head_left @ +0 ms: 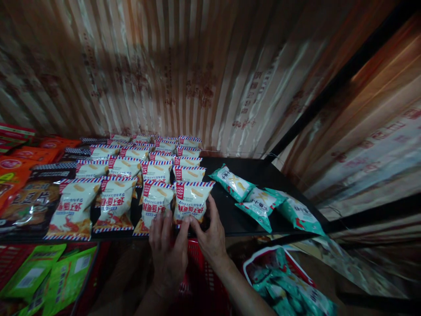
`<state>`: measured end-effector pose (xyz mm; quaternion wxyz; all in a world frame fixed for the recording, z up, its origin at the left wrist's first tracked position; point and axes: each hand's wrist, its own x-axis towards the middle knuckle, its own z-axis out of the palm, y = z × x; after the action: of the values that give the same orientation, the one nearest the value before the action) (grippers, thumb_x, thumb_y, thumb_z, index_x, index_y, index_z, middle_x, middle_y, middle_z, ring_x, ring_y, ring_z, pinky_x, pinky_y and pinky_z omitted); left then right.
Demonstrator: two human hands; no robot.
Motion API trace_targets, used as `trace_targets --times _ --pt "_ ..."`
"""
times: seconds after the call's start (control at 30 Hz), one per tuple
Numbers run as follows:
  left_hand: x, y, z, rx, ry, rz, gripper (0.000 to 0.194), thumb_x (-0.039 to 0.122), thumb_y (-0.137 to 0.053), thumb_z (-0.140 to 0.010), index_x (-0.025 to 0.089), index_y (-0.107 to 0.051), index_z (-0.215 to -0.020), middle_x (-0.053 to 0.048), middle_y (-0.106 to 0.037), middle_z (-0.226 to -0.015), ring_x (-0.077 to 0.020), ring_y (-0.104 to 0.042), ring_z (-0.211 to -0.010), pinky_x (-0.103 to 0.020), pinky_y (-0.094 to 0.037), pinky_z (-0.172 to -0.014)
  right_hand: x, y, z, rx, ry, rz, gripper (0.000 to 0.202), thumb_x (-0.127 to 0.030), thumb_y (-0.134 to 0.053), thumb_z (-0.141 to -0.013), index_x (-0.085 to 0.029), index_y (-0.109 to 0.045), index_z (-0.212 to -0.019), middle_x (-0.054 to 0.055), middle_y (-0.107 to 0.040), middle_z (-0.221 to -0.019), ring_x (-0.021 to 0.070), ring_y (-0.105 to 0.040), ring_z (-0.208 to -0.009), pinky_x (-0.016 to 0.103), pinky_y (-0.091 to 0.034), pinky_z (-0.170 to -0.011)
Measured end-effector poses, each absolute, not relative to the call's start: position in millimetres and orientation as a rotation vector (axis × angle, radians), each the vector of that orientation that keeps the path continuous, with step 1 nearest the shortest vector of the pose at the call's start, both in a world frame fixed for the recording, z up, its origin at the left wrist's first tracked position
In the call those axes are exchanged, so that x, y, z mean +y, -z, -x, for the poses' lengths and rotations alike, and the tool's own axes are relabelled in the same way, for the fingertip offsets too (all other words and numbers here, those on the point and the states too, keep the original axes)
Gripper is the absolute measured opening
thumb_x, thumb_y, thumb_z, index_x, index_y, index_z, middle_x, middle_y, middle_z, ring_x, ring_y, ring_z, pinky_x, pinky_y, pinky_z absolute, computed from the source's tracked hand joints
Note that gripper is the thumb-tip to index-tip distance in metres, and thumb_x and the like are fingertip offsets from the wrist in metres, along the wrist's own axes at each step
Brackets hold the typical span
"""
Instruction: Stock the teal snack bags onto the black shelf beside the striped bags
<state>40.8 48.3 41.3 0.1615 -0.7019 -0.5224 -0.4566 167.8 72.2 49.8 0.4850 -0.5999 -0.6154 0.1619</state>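
White snack bags with red lettering and striped edges stand in several rows on a black shelf (226, 215). My right hand (210, 235) touches the lower front and right side of the rightmost front bag (193, 199), its thumb and fingers apart around that edge. Just left of it, my left hand (168, 245) has its fingers spread against the lower part of the neighbouring front bag (157, 197), with the thumb beside the rightmost bag. Both bags stay upright on the shelf. Part of my right fingers is hidden behind the bag.
Teal snack bags (235, 184) lie loosely on the shelf's right side. Orange packets (16, 175) and dark packets (36, 197) are at the left. Below are a red basket with green packets (36, 272) and a white-rimmed basket (247, 263) of teal bags. A black post (315, 105) slants at the right.
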Motion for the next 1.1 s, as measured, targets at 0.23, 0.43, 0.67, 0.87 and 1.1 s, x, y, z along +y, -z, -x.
trace_targets --times 0.23,0.43,0.67,0.87,1.1 --pt "46.3 -34.1 -50.9 -1.334 1.246 2.127 0.035 0.006 -0.054 -0.082 0.020 -0.062 -0.113 -0.009 -0.054 -0.133 -0.0252 -0.024 -0.140 -0.046 -0.021 -0.114 69.8 -42.9 -170.7 -1.600 -0.291 1.415 0.065 -0.029 -0.052 -0.085 -0.021 -0.026 -0.143 0.013 -0.050 -0.135 0.0263 -0.050 -0.123 0.041 -0.048 -0.096" --pt "45.6 -24.1 -66.6 -1.322 1.314 2.144 0.037 0.001 -0.047 -0.082 0.013 -0.060 -0.115 -0.016 -0.060 -0.123 -0.0252 -0.032 -0.136 -0.040 -0.036 -0.106 64.7 -48.7 -178.2 -1.655 -0.323 1.361 0.058 -0.022 -0.047 -0.086 -0.022 -0.030 -0.141 0.013 -0.050 -0.134 0.0246 -0.049 -0.123 0.042 -0.046 -0.098" --pt "42.6 -23.2 -71.5 -1.410 1.276 2.156 0.044 -0.001 -0.046 -0.079 0.009 -0.055 -0.121 -0.019 -0.055 -0.128 -0.0287 -0.030 -0.137 -0.046 -0.032 -0.108 73.3 -59.6 -201.0 -1.325 -0.513 1.295 0.050 -0.025 -0.048 -0.086 -0.022 -0.037 -0.135 0.013 -0.054 -0.126 0.0224 -0.056 -0.112 0.044 -0.048 -0.094" --pt "39.3 -22.2 -74.1 -1.472 1.279 2.158 0.045 -0.001 -0.046 -0.079 0.012 -0.054 -0.122 -0.017 -0.052 -0.131 -0.0313 -0.024 -0.138 -0.051 -0.029 -0.109 137.3 -86.8 -216.2 -1.152 -0.587 1.251 0.039 -0.035 -0.054 -0.084 -0.019 -0.052 -0.119 0.012 -0.060 -0.118 0.0212 -0.062 -0.103 0.044 -0.048 -0.094" --pt "37.9 -22.5 -74.3 -1.509 1.248 2.179 0.049 -0.001 -0.047 -0.078 0.012 -0.050 -0.125 -0.017 -0.047 -0.136 -0.0322 -0.025 -0.138 -0.051 -0.032 -0.107 239.9 -99.9 -222.3 -1.151 -0.689 1.317 0.038 -0.018 -0.062 -0.071 -0.018 -0.059 -0.109 0.007 -0.068 -0.107 0.0187 -0.062 -0.100 0.041 -0.045 -0.095"
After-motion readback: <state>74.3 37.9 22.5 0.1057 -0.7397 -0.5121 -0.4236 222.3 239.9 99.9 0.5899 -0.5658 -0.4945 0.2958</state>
